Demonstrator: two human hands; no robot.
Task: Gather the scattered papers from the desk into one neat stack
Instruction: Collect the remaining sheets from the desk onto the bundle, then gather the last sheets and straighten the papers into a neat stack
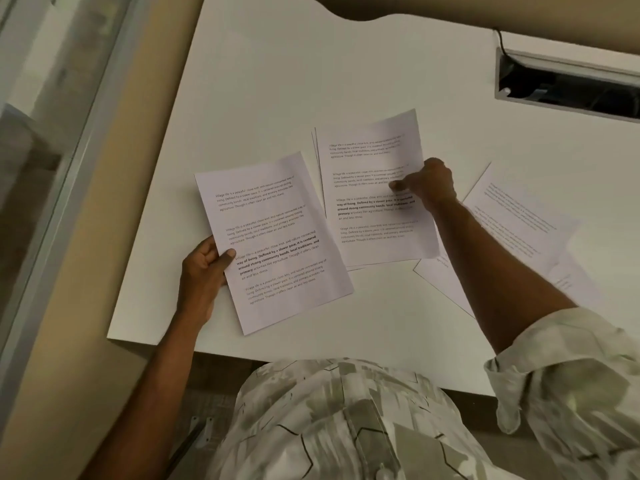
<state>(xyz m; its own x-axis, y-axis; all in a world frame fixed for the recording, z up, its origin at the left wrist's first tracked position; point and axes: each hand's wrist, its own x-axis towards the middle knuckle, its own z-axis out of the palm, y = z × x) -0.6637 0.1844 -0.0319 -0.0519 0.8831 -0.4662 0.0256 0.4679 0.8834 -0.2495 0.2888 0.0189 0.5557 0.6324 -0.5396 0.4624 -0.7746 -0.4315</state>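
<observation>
A printed sheet [273,237] lies tilted at the left of the white desk [294,84], and my left hand [204,271] grips its left edge, thumb on top. In the middle, a second printed sheet [374,216] tops a small pile whose lower edges peek out on the left. My right hand [429,183] pinches that sheet's right edge, thumb on the text. More loose sheets [512,216] lie fanned out to the right, partly hidden under my right forearm. A further white sheet [440,278] shows below the pile.
A cable slot [568,88] with a black cord is set into the desk at the far right. The desk's left and near edges border a tan floor. A glass partition [52,150] runs along the left. My patterned shirt fills the bottom.
</observation>
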